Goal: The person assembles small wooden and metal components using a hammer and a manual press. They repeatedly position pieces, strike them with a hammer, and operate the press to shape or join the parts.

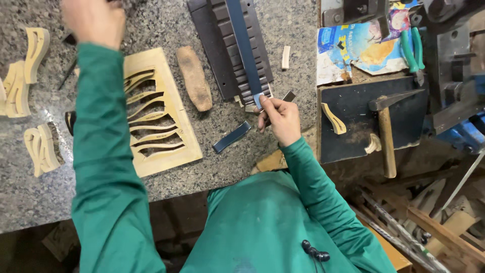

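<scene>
My right hand (281,119) pinches the near end of a long blue metal strip (244,48) that lies lengthwise over a dark ridged strip (222,50) on the granite worktop. My left hand (94,20) is stretched to the far left edge of the worktop, fingers closed; whether it holds anything is cut off by the frame edge. A short blue strip piece (231,137) lies loose on the stone just left of my right hand. A flat wooden cutting template (154,114) with curved slots lies under my left forearm.
Curved wooden cut-outs (17,91) lie at the left. A brown oblong stone (194,78) sits beside the template. A black board (353,119) at the right carries a hammer (386,136). Green-handled pliers (413,48) and scrap metal pieces (419,222) crowd the right side.
</scene>
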